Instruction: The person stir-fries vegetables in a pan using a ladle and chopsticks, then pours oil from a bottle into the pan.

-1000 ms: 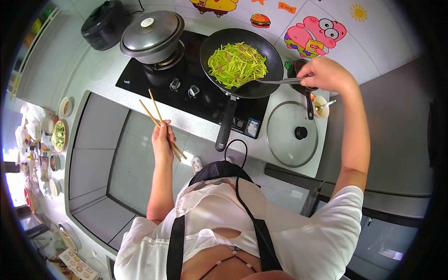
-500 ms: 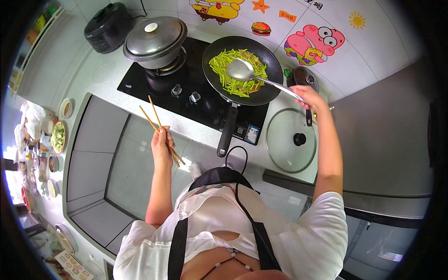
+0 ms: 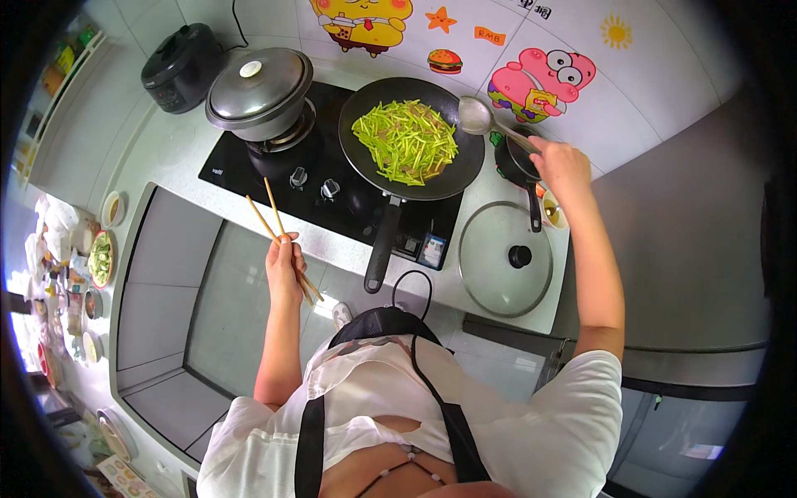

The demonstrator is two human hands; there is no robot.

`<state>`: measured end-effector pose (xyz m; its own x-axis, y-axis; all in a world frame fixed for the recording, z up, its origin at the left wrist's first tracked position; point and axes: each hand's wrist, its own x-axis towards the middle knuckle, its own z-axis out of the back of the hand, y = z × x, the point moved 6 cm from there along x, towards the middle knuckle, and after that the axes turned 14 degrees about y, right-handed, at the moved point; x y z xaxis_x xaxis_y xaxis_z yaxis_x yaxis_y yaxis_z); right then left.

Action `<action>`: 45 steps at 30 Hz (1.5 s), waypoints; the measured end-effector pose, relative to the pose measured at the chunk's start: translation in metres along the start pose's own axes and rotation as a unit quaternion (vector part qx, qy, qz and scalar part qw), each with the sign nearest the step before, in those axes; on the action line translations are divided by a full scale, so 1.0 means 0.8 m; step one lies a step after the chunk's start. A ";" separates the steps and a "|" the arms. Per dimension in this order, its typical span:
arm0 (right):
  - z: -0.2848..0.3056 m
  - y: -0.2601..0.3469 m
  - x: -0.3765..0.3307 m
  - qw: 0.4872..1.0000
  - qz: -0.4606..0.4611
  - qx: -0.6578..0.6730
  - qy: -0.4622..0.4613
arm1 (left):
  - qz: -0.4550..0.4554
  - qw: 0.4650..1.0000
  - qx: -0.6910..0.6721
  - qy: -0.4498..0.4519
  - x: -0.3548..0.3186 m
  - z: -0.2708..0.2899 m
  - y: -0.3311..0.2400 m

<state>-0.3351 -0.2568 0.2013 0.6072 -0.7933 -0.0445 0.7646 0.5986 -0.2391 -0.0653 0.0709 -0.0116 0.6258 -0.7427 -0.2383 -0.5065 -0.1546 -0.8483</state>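
My right hand (image 3: 564, 168) grips the handle of a metal spatula (image 3: 476, 115), whose rounded head is over the right rim of a black frying pan (image 3: 469, 158). Chopped green stalks mixed with brownish strips (image 3: 405, 141) lie spread in the pan. The pan rests on the black stove (image 3: 249, 183), its long handle (image 3: 383, 249) pointing toward me. Away from the stove's front edge, my left hand (image 3: 285, 267) is closed around a pair of wooden chopsticks (image 3: 267, 217); their tips are apart and touch nothing.
A lidded metal pot (image 3: 259, 95) stands on the left burner, a black rice cooker (image 3: 181, 68) behind it. Right of the stove lie a glass lid (image 3: 505, 274), a small black pan (image 3: 516, 162) and a bowl (image 3: 551, 214). Dishes, including a plate of green pieces (image 3: 101, 259), line the left counter.
The spatula has lifted off the food and moved right to the pan's rim, with my right hand. My left hand keeps the chopsticks almost still. The view has shifted slightly.
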 end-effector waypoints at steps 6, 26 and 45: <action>-0.099 -0.018 0.051 0.981 0.042 0.186 0.031 | -0.005 1.000 0.004 -0.030 -0.009 0.006 0.005; -0.016 0.042 -0.027 0.982 0.125 0.136 -0.046 | -0.013 1.000 -0.021 0.008 0.001 -0.005 -0.002; -0.124 -0.015 0.036 0.778 0.030 0.480 0.404 | 0.005 0.999 -0.026 -0.041 -0.019 0.040 0.010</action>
<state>-0.3485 -0.2978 0.1068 0.6097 -0.3408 -0.7156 0.7853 0.1368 0.6038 -0.0597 0.1019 -0.0296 0.6655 -0.6894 -0.2859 -0.5412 -0.1821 -0.8209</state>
